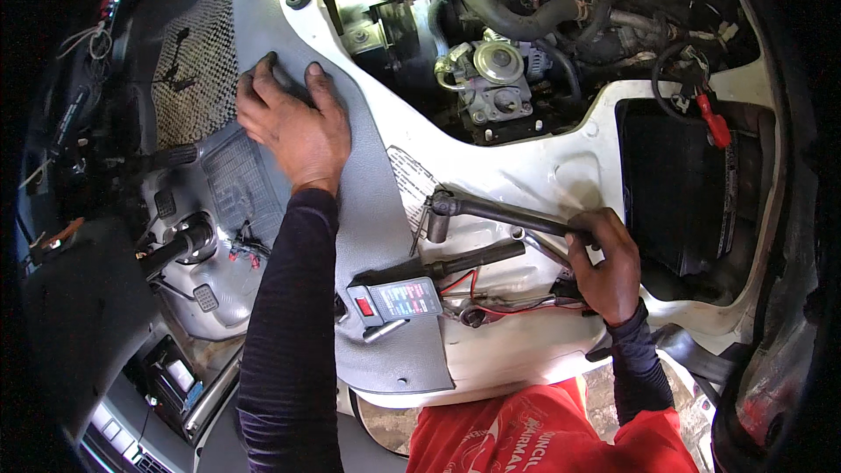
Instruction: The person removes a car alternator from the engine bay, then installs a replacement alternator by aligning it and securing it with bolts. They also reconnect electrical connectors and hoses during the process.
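Note:
My left hand [293,127] rests on the grey vinyl floor cover [363,158], fingers and thumb spread and nothing in them. On the right, my right hand [606,267] is wrapped round the handle end of a dark socket wrench [517,213]. The wrench points left, with a socket [437,226] at its head hanging down over the white metal panel [526,162]. Below it lie a black-handled tool [477,260], a grey tester box [396,300] with a red switch and a red wire, and a metal wrench [543,248] partly hidden by my right hand.
Beyond the panel, an engine bay holds a round-topped metal engine part [498,63] and a thick hose [508,17]. A black battery [679,193] sits in an opening at right, near a red clamp [714,123]. Pedals [206,298] and a floor mat [197,70] are at left.

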Motion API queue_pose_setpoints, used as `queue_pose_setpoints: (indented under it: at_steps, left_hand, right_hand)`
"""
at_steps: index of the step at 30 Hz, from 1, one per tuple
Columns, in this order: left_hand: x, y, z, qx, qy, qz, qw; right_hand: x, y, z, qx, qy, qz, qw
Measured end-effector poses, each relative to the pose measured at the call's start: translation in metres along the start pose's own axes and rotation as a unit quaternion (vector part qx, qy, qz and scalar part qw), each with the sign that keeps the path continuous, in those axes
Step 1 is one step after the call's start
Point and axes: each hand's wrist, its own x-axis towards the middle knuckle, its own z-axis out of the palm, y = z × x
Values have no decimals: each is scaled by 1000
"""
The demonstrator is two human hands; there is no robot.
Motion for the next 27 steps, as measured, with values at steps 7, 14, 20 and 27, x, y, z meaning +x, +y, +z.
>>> queue_pose_setpoints:
  at_steps: [7,14,20,27]
  left_hand:
    - [-1,0,0,-6,-9,-14,1000]
    - [-2,-1,1,-18,-4,-14,1000]
    - [-1,-2,3,-15,10,-2,1000]
    - [-2,-2,4,-12,22,10,1000]
  right_hand:
    - [-5,7,-3,-137,-16,-63,988]
    - [-2,8,-2,-178,-44,-40,982]
    - [-1,-4,-4,-114,5,-89,990]
    - [-21,-29,10,-6,-34,-122,992]
